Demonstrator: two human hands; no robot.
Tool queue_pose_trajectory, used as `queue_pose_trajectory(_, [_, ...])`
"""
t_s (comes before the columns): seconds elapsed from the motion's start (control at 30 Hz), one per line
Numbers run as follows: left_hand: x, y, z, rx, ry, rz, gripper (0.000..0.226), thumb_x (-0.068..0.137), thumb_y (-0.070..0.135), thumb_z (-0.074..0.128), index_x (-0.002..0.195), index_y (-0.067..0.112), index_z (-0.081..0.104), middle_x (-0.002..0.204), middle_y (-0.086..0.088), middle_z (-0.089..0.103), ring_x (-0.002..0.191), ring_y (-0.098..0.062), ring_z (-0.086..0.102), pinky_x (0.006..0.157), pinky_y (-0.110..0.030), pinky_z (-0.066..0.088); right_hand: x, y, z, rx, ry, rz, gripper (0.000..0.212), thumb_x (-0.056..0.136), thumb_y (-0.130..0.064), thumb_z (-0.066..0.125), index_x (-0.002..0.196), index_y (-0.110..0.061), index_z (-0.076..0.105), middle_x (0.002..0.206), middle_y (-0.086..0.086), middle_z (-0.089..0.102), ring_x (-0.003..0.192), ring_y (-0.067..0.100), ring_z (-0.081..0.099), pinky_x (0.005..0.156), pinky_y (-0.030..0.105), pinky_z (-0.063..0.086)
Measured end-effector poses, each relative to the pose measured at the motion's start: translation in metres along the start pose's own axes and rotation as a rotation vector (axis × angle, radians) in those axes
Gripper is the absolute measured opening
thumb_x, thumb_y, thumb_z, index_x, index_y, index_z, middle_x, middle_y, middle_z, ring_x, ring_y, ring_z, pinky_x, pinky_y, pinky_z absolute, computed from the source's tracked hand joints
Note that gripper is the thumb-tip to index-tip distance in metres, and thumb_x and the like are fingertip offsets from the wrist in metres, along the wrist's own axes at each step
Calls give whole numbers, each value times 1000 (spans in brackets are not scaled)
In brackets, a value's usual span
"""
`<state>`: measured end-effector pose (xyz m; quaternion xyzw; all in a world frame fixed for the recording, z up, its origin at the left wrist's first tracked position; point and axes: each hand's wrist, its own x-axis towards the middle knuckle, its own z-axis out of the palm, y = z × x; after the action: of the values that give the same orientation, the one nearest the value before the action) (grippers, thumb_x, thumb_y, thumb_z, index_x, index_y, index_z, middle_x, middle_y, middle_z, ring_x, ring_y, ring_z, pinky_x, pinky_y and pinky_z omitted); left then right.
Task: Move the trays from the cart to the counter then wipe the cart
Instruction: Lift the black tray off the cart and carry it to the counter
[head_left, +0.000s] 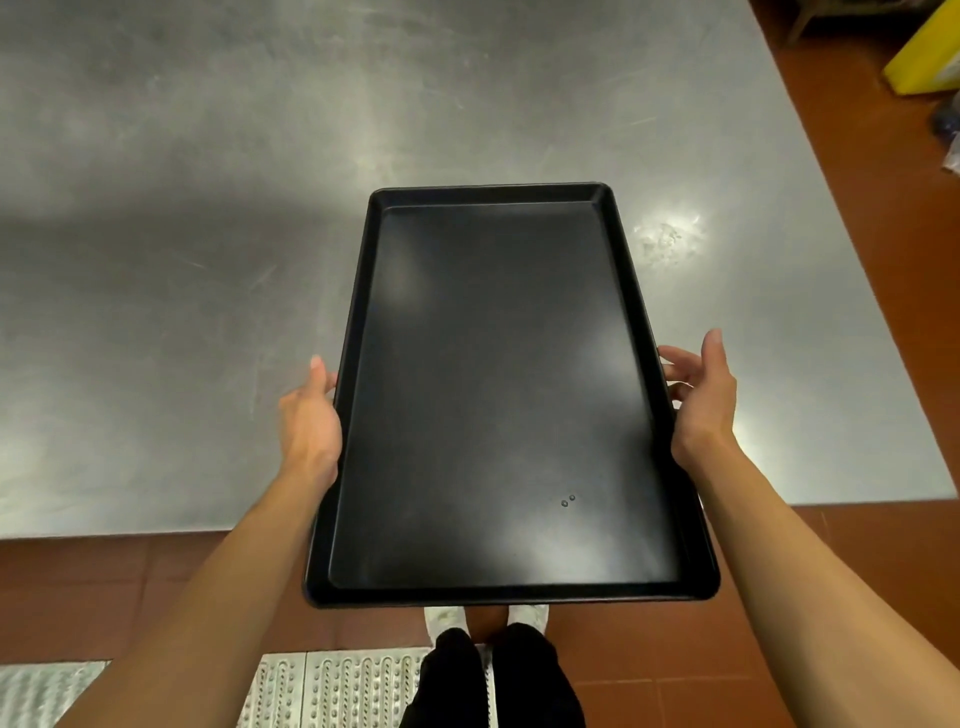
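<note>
Carrying a black tray over the steel counter; left hand at nine o'clock and right hand at three grip its edges; lowering it flat comes next.

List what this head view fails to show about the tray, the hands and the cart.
- Fingers of the left hand and right hand: mostly hidden under the black rectangular tray.
- Tray's underside, and whether it touches the steel counter: hidden by the tray itself.
- Cart: outside the frame.
- Yellow object: cut off by the right edge.
</note>
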<state>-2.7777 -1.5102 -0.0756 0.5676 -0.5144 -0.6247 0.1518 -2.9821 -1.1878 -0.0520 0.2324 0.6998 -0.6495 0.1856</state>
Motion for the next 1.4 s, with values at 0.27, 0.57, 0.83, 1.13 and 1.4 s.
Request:
queue_pose_trajectory(0.27, [17, 7, 10, 273, 27, 93, 56, 102, 63, 42, 99, 14, 69, 103, -5, 71, 98, -24, 64, 96, -41, 49, 19, 6, 17, -64, -2, -17, 66, 103, -65, 35, 114, -14, 75, 93, 1, 68, 67, 12, 63, 67, 33, 49])
queue_pose_trajectory(0.57, [37, 12, 28, 426, 132, 111, 56, 110, 50, 35, 75, 10, 54, 78, -9, 55, 78, -24, 53, 78, -40, 42, 35, 4, 40, -103, 9, -44, 69, 93, -72, 37, 110, -16, 74, 115, 12, 74, 102, 23, 68, 104, 48, 51])
queue_pose_trajectory(0.83, [55, 9, 36, 394, 119, 62, 48, 109, 55, 31, 72, 29, 48, 77, 10, 50, 71, -5, 46, 86, -34, 36, 45, 7, 52, -120, 8, -17, 75, 84, -78, 40, 109, -17, 75, 118, 7, 75, 114, 26, 68, 111, 51, 46])
queue_pose_trajectory(1.13, [66, 13, 44, 386, 166, 84, 48, 108, 55, 32, 72, 31, 52, 79, 13, 54, 88, -13, 56, 90, -33, 39, 56, 12, 60, -128, 6, -29, 75, 82, -80, 40, 107, -19, 76, 121, 6, 74, 121, 25, 65, 114, 52, 42])
queue_pose_trajectory(1.4, [70, 6, 43, 377, 166, 146, 44, 108, 53, 36, 75, 33, 56, 82, 12, 60, 79, -4, 57, 88, -27, 43, 68, 18, 58, -115, -2, -21, 76, 80, -82, 41, 106, -21, 77, 120, 6, 74, 120, 26, 66, 114, 53, 43])
